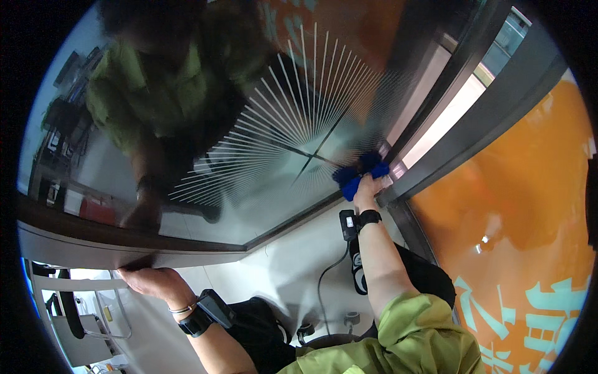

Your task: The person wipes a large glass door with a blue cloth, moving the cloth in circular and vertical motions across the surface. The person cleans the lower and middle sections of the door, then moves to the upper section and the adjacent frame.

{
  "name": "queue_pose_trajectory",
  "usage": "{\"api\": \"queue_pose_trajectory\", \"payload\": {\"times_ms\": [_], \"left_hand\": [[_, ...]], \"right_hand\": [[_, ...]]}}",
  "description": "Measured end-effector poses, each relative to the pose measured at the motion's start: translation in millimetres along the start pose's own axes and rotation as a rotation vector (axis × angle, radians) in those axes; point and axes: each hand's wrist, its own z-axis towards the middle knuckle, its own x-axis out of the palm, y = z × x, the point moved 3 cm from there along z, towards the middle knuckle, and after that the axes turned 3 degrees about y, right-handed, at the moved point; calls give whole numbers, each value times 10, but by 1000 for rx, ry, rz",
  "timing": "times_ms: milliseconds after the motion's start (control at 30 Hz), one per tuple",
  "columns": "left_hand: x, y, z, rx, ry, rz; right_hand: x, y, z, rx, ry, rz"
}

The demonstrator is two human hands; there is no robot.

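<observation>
A blue cloth (351,187) is bunched in my right hand (367,190), pressed to the lower right corner of a glass door panel (275,215). The cloth's mirror image shows in the glass just above it. White radiating stripes (261,112) with a dark cross at their centre mark the pane. My left hand (156,284) grips the door's grey frame edge (196,258) at the lower left; its fingertips are partly hidden behind the edge. Both wrists carry black straps with small box-shaped devices.
To the right stands a grey door post (472,107), beside an orange glossy panel (509,187) bearing writing. A cable (320,280) runs from the right wrist device towards my body. Below lies a pale floor (289,271); a metal-framed chair (112,318) is at lower left.
</observation>
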Motion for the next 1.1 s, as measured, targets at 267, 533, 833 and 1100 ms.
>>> {"api": "queue_pose_trajectory", "payload": {"times_ms": [267,533,833,1100], "left_hand": [[-166,241,66,51,64,-86],[-335,516,253,-8,36,-141],[-348,594,178,-47,-23,-87],[-221,483,72,-56,-33,-60]], "right_hand": [[596,1895,-1538,-1150,140,-175],[615,1953,-1435,-965,241,-257],[909,3246,-1301,-1083,29,-316],[852,2885,-2028,-1675,755,-545]]}}
